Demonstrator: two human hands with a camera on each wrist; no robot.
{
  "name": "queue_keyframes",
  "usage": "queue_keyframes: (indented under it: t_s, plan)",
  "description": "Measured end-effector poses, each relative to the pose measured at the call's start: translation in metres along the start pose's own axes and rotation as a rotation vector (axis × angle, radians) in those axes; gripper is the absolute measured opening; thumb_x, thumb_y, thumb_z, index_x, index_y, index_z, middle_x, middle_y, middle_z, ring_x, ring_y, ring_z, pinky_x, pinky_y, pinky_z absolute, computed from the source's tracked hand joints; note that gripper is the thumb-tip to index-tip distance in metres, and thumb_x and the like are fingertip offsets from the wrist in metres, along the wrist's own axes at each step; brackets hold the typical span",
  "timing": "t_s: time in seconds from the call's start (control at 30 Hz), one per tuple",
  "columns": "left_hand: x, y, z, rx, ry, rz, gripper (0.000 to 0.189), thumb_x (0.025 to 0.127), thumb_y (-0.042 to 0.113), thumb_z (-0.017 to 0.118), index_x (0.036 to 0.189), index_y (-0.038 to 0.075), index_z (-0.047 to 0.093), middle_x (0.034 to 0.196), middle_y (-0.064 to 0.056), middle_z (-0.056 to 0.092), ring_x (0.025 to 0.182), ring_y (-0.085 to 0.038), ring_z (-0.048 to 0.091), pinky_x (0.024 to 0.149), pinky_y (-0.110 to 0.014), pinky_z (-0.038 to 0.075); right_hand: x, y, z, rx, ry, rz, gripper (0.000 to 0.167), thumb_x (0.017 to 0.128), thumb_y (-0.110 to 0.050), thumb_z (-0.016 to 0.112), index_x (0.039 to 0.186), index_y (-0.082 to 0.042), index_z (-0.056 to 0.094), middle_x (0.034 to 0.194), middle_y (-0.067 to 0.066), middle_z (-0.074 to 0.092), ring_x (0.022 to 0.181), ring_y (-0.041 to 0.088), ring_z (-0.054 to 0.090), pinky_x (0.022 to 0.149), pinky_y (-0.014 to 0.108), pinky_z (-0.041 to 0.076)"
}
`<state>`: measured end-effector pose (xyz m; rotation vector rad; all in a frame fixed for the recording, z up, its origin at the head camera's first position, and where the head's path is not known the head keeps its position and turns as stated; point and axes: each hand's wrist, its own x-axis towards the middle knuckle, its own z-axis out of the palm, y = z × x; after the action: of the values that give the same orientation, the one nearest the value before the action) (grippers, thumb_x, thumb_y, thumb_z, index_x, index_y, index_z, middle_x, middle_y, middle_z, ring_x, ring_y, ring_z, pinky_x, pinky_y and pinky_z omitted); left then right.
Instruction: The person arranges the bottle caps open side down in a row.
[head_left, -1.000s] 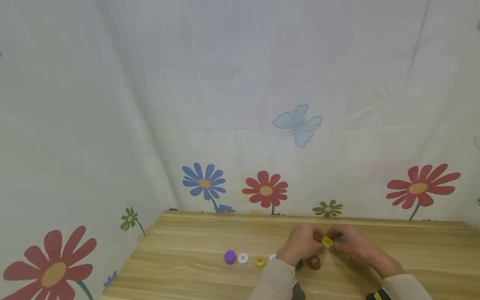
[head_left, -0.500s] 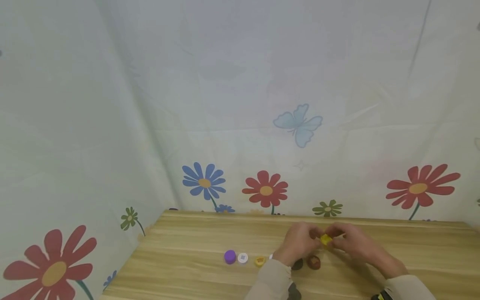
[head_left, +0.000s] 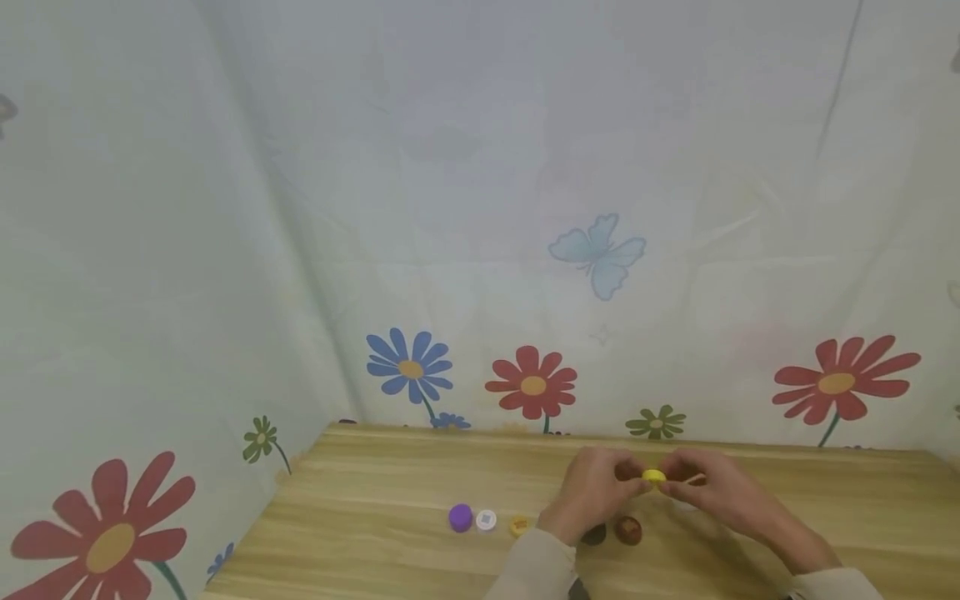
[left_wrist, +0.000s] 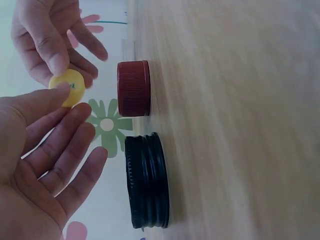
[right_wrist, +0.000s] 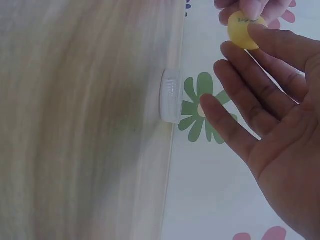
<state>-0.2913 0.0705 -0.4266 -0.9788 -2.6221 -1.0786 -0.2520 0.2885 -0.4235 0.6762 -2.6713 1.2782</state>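
Observation:
A small yellow bottle cap [head_left: 654, 476] is held up over the table between both hands. My left hand [head_left: 594, 493] pinches its left side between thumb and fingers, and my right hand [head_left: 718, 490] pinches the right side. In the left wrist view the cap's round face carries a small green mark, partly covered by the thumb. The remaining fingers of both hands are spread loosely. Below them on the wooden table are a ribbed red cap [left_wrist: 134, 89] and a wider black cap [left_wrist: 146, 181]. The right wrist view has a whitish ribbed cap [right_wrist: 171, 96] under the right hand.
To the left of the hands, a purple cap [head_left: 461, 517], a white cap [head_left: 486, 520] and a gold-yellow cap [head_left: 519, 526] stand in a row on the wooden table [head_left: 375, 483]. A flower-printed cloth [head_left: 465, 208] hangs behind the table's far edge.
The yellow cap has tilted from showing its face to lying nearly edge-on in the head view. Both hands keep pinching it, with fingers shifted slightly. The left forearm has moved a little left.

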Motion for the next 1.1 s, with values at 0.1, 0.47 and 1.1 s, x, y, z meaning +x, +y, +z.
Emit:
queue_keyframes:
  t_s: [0.1,0.47,1.1]
  plan:
    - [-0.0002,0.0010,-0.0014,0.012,-0.009,0.042,0.010,0.095,0.024,0.083,0.099,0.016,0.082,0.087,0.016,0.076,0.077,0.009,0.060,0.072,-0.012,0.047,-0.0012,0.0000,-0.0014,0.019,0.004,-0.007,0.009,0.101,-0.015,0.074,0.106,-0.007,0.073,0.101,0.000,0.073,0.091,0.009,0.068,0.077,0.033,0.061]
    - [-0.0037,0.0009,-0.0020,0.057,0.008,0.146,0.030,0.089,0.014,0.087,0.117,0.020,0.079,0.094,0.010,0.079,0.068,0.015,0.058,0.065,-0.006,0.044,-0.0042,-0.0018,-0.0035,0.096,-0.004,0.024,0.016,0.104,-0.008,0.068,0.116,0.001,0.070,0.101,0.006,0.075,0.088,0.015,0.069,0.069,0.033,0.058]
    - [-0.0055,0.0001,-0.0037,0.065,0.019,0.112,0.017,0.085,0.024,0.091,0.101,0.022,0.085,0.086,0.016,0.077,0.067,0.016,0.054,0.064,-0.007,0.042,-0.0011,-0.0001,-0.0023,0.052,-0.061,-0.105,0.020,0.091,-0.002,0.079,0.109,-0.003,0.072,0.103,0.002,0.072,0.088,0.007,0.066,0.077,0.029,0.058]
